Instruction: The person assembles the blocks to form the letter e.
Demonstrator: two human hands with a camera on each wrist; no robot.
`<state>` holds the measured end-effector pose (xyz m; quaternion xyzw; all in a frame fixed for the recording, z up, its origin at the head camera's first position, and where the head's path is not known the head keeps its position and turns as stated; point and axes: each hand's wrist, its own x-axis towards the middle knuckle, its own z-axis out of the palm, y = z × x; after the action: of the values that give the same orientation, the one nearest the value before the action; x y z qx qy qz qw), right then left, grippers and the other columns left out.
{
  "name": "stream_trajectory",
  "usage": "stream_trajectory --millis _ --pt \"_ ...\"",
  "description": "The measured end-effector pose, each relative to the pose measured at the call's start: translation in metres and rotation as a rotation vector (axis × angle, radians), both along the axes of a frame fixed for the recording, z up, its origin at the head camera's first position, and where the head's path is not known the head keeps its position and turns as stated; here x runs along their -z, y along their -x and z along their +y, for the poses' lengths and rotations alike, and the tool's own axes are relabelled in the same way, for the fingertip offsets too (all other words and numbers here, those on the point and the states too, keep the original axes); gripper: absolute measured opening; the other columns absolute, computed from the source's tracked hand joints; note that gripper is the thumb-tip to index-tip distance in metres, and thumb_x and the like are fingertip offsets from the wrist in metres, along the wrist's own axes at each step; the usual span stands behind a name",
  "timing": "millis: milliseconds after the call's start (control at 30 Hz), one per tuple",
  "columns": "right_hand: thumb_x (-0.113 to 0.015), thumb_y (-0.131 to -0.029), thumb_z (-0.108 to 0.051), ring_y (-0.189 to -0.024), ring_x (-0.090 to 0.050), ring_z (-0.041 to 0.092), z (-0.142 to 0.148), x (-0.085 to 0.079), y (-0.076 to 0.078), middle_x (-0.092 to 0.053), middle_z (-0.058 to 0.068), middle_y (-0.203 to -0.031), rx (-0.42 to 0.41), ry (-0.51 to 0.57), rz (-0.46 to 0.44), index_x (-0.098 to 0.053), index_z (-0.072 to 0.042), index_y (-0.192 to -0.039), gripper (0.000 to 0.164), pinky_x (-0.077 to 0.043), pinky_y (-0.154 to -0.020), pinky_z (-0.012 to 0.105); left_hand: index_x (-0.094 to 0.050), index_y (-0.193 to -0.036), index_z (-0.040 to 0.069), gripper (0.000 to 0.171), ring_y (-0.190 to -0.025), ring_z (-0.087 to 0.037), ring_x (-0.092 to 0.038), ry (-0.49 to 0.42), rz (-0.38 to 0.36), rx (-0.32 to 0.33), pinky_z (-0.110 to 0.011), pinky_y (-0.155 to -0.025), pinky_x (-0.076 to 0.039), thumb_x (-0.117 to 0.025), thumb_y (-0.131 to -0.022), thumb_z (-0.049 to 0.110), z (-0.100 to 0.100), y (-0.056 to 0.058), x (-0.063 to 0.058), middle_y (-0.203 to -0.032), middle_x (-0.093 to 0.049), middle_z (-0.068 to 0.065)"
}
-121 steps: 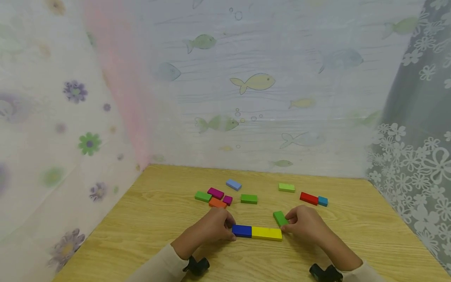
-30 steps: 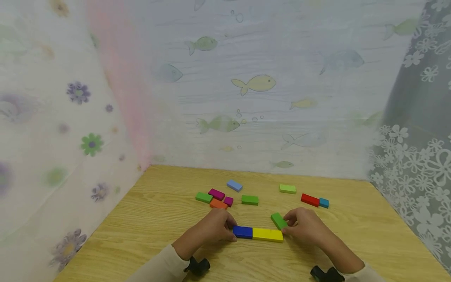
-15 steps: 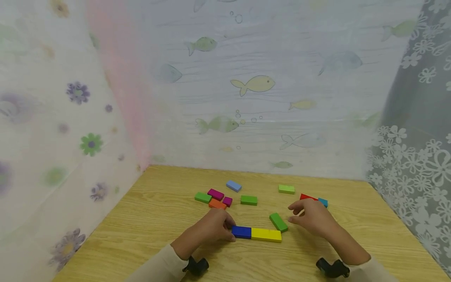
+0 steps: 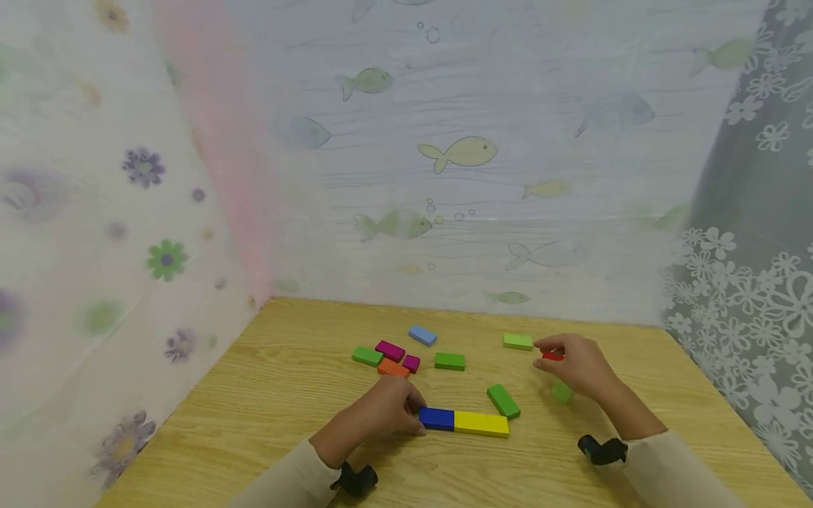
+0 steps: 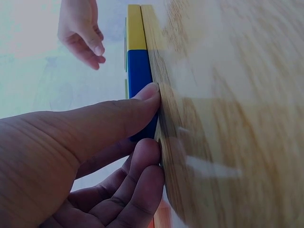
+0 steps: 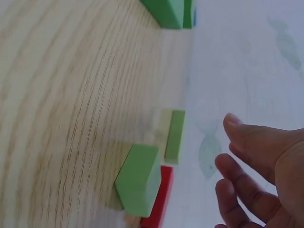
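My left hand (image 4: 384, 409) pinches the left end of a blue block (image 4: 436, 418), thumb along its near side. End to end with the blue block lies a yellow block (image 4: 480, 424). A green block (image 4: 503, 401) slants behind the yellow one's right end. Over the red block (image 4: 552, 357) hovers my right hand (image 4: 578, 367), thumb and fingers apart. The right wrist view shows nothing between them. Below that hand is a blurred green block (image 4: 562, 392), seen tilted in the right wrist view. The small blue block beside the red one is hidden by the hand.
At the back lie a lime block (image 4: 518, 341), a light blue block (image 4: 422, 335) and a green block (image 4: 449, 361). Further left, magenta blocks (image 4: 390, 350), an orange block (image 4: 394, 367) and another green block (image 4: 368, 356) cluster together. Printed curtains border the table (image 4: 305, 331).
My right hand has left the slanted green block and moved back and right over the red block. A blurred green block now shows below it. The left hand stays at the blue block.
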<state>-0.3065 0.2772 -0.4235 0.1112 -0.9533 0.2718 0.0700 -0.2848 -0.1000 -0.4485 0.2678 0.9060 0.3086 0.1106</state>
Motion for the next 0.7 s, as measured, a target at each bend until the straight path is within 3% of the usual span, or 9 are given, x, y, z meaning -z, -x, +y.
stream_trajectory --millis 367,700 --pt "-0.077 -0.094 -0.032 -0.119 -0.06 0.047 0.024 0.004 0.014 -0.064 0.025 -0.135 -0.014 -0.06 -0.006 -0.069 -0.005 -0.134 0.049 -0.054 -0.088 0.06 -0.082 -0.107 0.01 0.034 -0.075 0.0 -0.063 0.009 -0.006 0.001 -0.021 -0.07 -0.054 -0.093 -0.077 0.02 0.0 0.001 0.0 -0.093 -0.077 0.007" --pt "-0.075 -0.096 -0.03 -0.129 -0.051 0.053 0.046 0.013 0.021 -0.062 0.024 -0.139 0.002 -0.021 -0.11 -0.061 -0.003 -0.142 0.055 -0.05 -0.096 0.064 -0.082 -0.108 0.011 0.035 -0.077 -0.001 -0.063 0.024 -0.02 -0.015 -0.022 -0.071 -0.054 -0.093 -0.077 0.021 0.001 0.001 -0.001 -0.094 -0.076 0.008"
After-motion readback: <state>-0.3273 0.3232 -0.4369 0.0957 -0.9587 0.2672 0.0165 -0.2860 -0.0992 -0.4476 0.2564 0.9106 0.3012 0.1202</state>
